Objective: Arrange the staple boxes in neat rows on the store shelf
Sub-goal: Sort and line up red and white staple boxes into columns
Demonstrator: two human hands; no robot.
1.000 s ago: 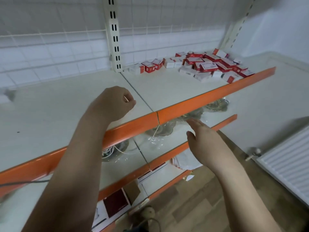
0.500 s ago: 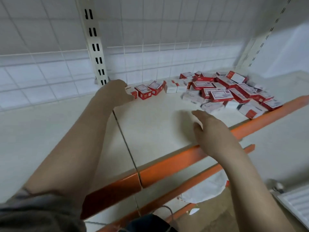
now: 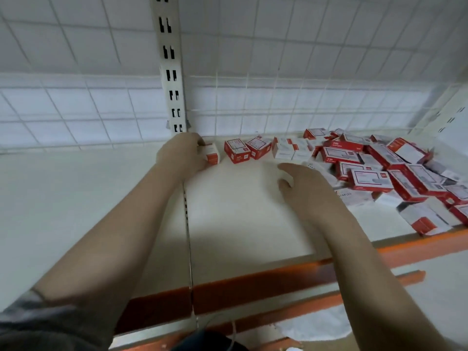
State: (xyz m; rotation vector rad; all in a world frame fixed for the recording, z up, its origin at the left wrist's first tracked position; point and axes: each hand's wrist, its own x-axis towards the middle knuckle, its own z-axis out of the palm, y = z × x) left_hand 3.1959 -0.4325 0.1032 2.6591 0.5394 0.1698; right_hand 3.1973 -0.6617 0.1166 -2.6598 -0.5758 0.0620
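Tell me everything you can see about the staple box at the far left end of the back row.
The leftmost staple box is small, cardboard by the look, with a white top and an orange-red front face. It stands on the white shelf near the back wire grid, beside the slotted upright. The left hand grips its left side, fingers curled over it. A gap separates it from the next box rightward. Its print is unreadable.

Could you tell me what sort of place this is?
Probably a shop: a white shelf with an orange front edge, a slotted upright on a wire-grid back, and many identical red-and-white boxes heaped like stock.
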